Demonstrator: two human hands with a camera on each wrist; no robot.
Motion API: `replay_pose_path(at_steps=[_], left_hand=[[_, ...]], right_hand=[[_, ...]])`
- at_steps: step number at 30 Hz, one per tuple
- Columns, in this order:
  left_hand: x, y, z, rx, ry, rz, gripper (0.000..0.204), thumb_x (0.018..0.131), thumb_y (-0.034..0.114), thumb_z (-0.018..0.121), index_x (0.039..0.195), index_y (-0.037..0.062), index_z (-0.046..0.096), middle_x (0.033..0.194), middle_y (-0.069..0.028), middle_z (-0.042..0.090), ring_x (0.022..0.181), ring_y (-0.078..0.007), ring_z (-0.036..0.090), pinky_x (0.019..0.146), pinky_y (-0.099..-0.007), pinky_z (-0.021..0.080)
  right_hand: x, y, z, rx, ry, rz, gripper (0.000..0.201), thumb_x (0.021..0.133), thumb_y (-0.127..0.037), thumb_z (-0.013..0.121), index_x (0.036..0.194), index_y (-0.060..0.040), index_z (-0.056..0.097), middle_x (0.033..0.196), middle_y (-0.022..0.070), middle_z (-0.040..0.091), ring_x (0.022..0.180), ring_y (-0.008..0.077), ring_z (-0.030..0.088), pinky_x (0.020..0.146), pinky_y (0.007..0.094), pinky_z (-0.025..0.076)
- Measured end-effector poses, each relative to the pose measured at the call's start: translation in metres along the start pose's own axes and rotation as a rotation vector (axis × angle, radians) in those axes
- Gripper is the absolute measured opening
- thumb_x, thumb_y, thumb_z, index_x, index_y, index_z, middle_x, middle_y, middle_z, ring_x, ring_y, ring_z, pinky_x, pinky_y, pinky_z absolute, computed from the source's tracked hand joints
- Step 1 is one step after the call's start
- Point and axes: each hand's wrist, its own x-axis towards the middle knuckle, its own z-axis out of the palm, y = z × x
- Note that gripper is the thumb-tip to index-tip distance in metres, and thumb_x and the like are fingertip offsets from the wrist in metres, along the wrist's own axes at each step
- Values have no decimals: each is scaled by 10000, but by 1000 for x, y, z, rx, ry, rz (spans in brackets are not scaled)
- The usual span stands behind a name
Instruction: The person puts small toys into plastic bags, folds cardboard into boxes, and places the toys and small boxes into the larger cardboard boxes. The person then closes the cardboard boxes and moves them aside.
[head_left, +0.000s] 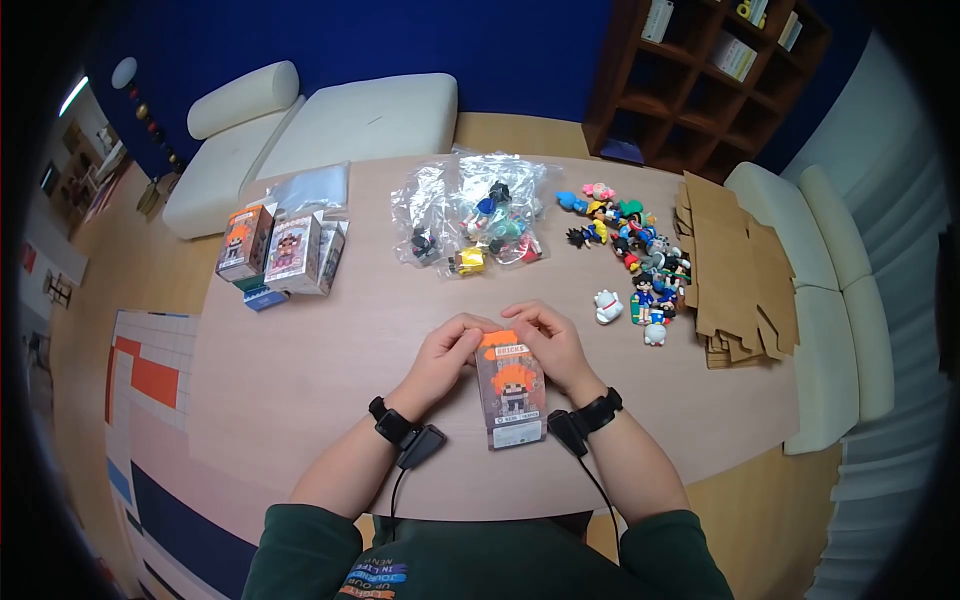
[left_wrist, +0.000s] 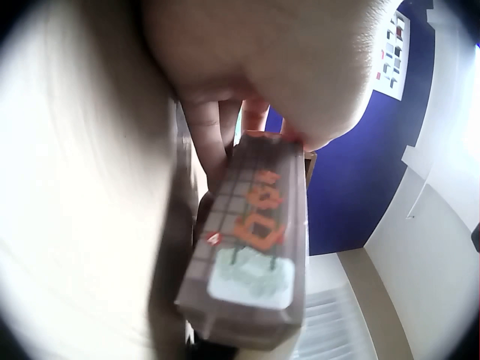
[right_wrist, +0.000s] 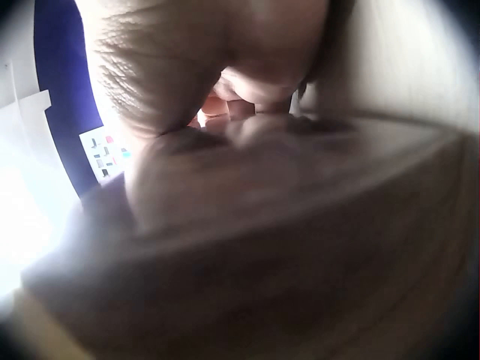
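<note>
A small printed box [head_left: 513, 395] marked "BRICKS", with an orange-haired block figure on its front, lies in front of the person at the near side of the table. At its far end, the left hand [head_left: 447, 350] grips the left corner, thumb at the edge. Opposite it, the right hand [head_left: 553, 348] holds the far right corner with its thumb over the orange top. In the left wrist view the box's narrow side [left_wrist: 251, 225] shows orange print and a pale label. A dark, blurred face of the box [right_wrist: 247, 277] fills the lower right wrist view.
Several upright boxes [head_left: 292, 255] stand at the left, before a clear plastic stack [head_left: 310, 190]. Bagged figures [head_left: 485, 215] lie at the far middle. Loose figures [head_left: 640, 250] cluster at the right, a white cat figure [head_left: 607, 307] nearest. Flattened cardboard [head_left: 740, 270] lies along the right edge.
</note>
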Motion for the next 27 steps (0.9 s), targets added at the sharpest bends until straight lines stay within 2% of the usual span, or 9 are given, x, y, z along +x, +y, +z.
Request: replay_pose_path(at_steps=[6, 8, 12, 14, 15, 19, 23, 26, 27], left_hand=[[4, -5, 7, 120, -6, 254, 241, 1040, 149, 563, 1252, 43, 608, 1159, -36, 665, 1014, -93, 629, 858, -270, 536], [2, -4, 3, -214, 201, 2, 257, 1037, 134, 566, 1276, 42, 585, 1221, -82, 638, 1095, -119, 623, 924, -316, 542], [8, 1, -2, -506, 330, 123, 220, 1048, 109, 527, 1259, 71, 477, 1257, -88, 581, 1138, -154, 606, 958, -363, 536], [11, -7, -10, -510, 321, 130, 200, 1042, 86, 524, 1225, 102, 445, 1252, -65, 548, 1130, -159, 593, 949, -364, 537], [12, -12, -12, -472, 264, 134, 205, 1036, 78, 533, 1220, 108, 445, 1253, -59, 537, 1131, -159, 583, 952, -360, 535], [9, 1, 3, -358, 178, 105, 306, 1020, 59, 550, 1295, 134, 440, 1265, -47, 522, 1126, -152, 571, 885, -323, 552], [10, 14, -10, -403, 130, -66, 324, 1059, 162, 491, 1376, 149, 424, 1213, -53, 603, 962, -131, 655, 677, -264, 583], [13, 7, -21, -348, 89, -158, 246, 1072, 216, 467, 1270, 81, 523, 1008, -56, 680, 773, -132, 686, 558, -227, 551], [12, 7, -21, -347, 89, -158, 246, 1072, 216, 467, 1270, 81, 523, 1008, -56, 680, 773, -132, 686, 558, -227, 551]], right_hand=[[-1, 4, -2, 226, 44, 66, 233, 1054, -205, 543, 1149, -11, 632, 1209, 74, 634, 1039, 103, 595, 906, 265, 490], [-2, 0, -1, 364, 27, 125, 313, 1072, -258, 515, 1248, -15, 606, 1249, 84, 619, 1077, 118, 598, 922, 269, 491], [0, -15, -4, 530, -90, 71, 588, 1074, -396, 472, 1533, -60, 327, 1440, 125, 480, 1289, 198, 535, 1039, 309, 455], [-4, -32, 1, 484, -105, 164, 758, 1005, -521, 560, 1550, -71, 286, 1449, 136, 474, 1326, 214, 511, 1073, 326, 438], [-2, -15, -1, 424, -160, 19, 940, 900, -613, 663, 1561, -80, 261, 1451, 141, 475, 1324, 217, 512, 1065, 335, 448], [-4, -28, -3, 371, -174, 80, 998, 864, -680, 653, 1566, -82, 272, 1473, 146, 467, 1313, 215, 522, 1059, 349, 457], [-6, -16, -4, 495, -207, 49, 908, 955, -668, 510, 1595, -92, 222, 1567, 109, 366, 1265, 205, 565, 969, 349, 527], [-6, -17, 10, 250, -27, -103, 825, 927, -230, 757, 1581, -97, 272, 1522, 100, 421, 1310, 224, 520, 980, 363, 523], [-6, -17, 10, 250, -27, -104, 825, 927, -230, 757, 1581, -97, 272, 1522, 100, 421, 1310, 224, 520, 980, 363, 523]])
